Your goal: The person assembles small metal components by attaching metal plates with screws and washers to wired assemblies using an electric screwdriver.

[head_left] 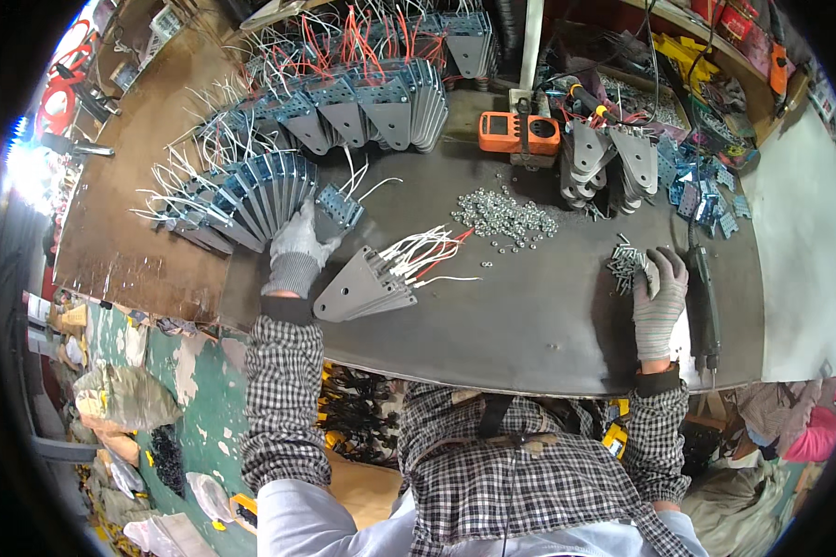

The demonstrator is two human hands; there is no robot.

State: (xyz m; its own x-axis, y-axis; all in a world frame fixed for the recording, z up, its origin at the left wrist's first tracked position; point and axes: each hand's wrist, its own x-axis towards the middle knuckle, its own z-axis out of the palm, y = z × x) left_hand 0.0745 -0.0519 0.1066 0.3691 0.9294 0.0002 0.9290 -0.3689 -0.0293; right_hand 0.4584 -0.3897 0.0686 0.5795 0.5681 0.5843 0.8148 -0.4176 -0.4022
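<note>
My left hand [297,249], in a grey knit glove, grips a grey metal bracket [333,212] with white wires, placing it against the end of a fanned row of wired brackets [241,195]. Just right of that hand lies a small stack of triangular grey plates [367,288] with white and red wires. My right hand [661,288], also gloved, rests on a small heap of screws [626,260] at the right of the dark metal table [529,325]. A black electric screwdriver [702,297] lies beside that hand.
A pile of small nuts [503,215] sits mid-table. An orange meter [518,133] stands at the back, with stacked grey plates [604,162] and blue-grey small brackets [701,190] to its right. More wired brackets [372,93] fill the back.
</note>
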